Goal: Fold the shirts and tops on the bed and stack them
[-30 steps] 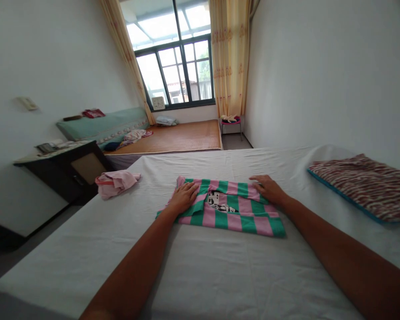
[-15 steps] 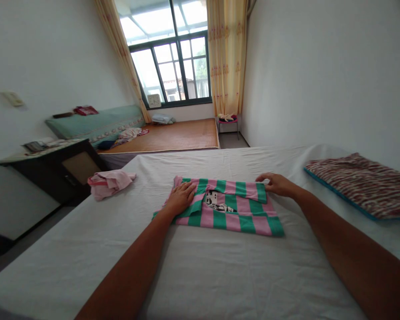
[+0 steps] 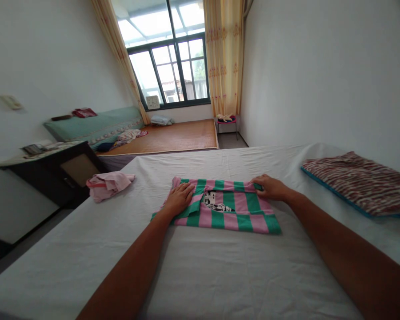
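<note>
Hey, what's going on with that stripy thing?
Someone has both hands on a folded pink-and-green striped garment lying on a white sheet. The left hand lies flat on its left part, while the right hand grips the fold at its far right corner. A black-and-white print shows in the middle. A crumpled pink cloth lies off to the left, and a streaky, blue-edged textile to the right.

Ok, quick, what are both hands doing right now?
Left hand: open, resting on the striped cloth.
Right hand: closed, pinching the striped cloth near its far right corner.
</note>
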Motion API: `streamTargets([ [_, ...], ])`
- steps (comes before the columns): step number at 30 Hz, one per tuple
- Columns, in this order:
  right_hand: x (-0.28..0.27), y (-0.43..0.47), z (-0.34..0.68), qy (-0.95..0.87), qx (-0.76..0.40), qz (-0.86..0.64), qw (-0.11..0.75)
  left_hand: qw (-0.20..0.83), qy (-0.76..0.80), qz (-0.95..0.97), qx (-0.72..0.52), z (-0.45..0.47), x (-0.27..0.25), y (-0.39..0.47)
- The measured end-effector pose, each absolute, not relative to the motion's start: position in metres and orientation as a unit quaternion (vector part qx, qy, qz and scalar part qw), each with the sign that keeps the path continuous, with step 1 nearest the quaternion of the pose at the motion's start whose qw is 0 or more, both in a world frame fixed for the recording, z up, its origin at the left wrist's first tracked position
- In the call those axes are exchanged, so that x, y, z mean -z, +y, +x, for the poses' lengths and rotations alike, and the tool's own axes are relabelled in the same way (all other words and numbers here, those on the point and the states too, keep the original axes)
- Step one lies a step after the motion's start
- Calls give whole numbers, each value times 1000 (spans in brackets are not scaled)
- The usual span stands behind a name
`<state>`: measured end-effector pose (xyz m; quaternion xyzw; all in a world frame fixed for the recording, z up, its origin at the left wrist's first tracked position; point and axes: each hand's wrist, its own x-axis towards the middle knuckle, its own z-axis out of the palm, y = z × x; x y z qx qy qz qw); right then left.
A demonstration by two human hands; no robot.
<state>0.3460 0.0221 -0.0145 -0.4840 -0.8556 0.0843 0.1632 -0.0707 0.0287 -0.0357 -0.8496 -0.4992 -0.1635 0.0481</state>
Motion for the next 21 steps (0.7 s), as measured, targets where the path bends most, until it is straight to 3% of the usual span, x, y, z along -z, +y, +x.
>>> streamTargets([
  [4,13,23,347,-876,-120,-443,147,46,-494,-851,171,-71,36,28],
  [9,10,21,342,-826,-12,-544,146,51,-503,-848,162,-71,36,29],
  [13,10,22,338,-776,31,-594,209,47,-501,-850,156,-71,36,29],
  [21,24,33,347,-758,-148,-555,309,41,-500,-850,159,-71,35,27],
])
